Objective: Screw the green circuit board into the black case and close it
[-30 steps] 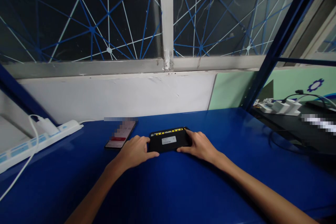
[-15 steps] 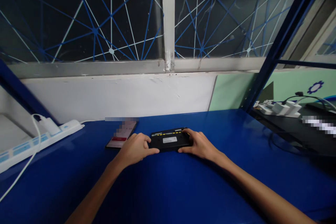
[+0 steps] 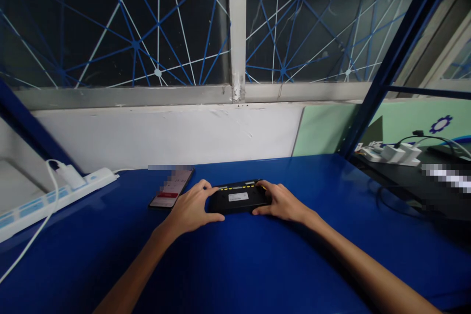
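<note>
In front of me, the left hand [image 3: 195, 207] and right hand [image 3: 285, 203] are gripping a black device [image 3: 238, 202] by opposite ends, thumbs and fingers parting to span it. It's sitting towards the blue surface's [image 3: 235, 260] far edge; a phone [image 3: 170, 195] is lying left, a power strip [image 3: 96, 178] reaching towards the far left corner.

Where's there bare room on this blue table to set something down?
Free: the blue table between the forearms, and beyond the right hand toward the blue post. Crowded: left to middle, with power strip, phone, left hand and black device.
</note>
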Motion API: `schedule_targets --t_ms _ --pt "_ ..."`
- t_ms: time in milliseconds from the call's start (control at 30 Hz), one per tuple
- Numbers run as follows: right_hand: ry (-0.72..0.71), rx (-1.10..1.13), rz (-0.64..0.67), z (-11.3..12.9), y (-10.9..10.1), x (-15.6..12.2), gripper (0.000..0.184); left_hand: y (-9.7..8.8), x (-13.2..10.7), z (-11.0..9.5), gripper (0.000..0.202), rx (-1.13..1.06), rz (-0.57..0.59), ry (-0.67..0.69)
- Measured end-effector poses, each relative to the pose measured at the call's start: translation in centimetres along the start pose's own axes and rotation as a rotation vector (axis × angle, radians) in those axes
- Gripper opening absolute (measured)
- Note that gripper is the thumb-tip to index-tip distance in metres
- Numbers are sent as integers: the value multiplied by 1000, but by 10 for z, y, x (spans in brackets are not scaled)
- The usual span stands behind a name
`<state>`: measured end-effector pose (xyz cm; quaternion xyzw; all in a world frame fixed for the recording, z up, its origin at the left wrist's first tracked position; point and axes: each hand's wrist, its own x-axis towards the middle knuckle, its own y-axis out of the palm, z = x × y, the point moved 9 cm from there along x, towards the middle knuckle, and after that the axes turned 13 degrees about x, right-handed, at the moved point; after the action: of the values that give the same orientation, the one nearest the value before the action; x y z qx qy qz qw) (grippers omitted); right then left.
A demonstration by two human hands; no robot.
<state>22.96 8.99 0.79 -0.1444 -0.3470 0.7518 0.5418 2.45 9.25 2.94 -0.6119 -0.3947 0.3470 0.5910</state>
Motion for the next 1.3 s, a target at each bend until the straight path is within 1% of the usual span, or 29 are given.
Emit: schedule_targets --t_ms 133,267,400,467,600,733,933,1133,1300 --pt "-12 -121 -10 0 -2 0 65 6 4 1 70 -17 -4 4" --pt "-36 -127 -37 5 -10 0 69 4 6 4 70 -27 -31 7" --pt "-56 -116 -59 7 -17 1 72 0 6 6 71 -35 -93 5" --pt "-56 -118 -48 6 -16 1 73 1 6 7 71 -38 -111 5" --pt "-62 -158 -20 2 -10 3 75 6 7 6 68 -43 -92 24" --pt "-65 -194 -9 0 -8 3 75 9 8 5 69 -36 -88 28" --pt "-76 -214 -3 2 -8 3 75 7 7 5 66 -37 -111 53" --pt "-85 -190 -16 7 -15 2 73 5 8 5 68 -61 -141 72" --pt "-68 -201 -2 6 -13 2 73 9 8 5 68 -56 -134 78"
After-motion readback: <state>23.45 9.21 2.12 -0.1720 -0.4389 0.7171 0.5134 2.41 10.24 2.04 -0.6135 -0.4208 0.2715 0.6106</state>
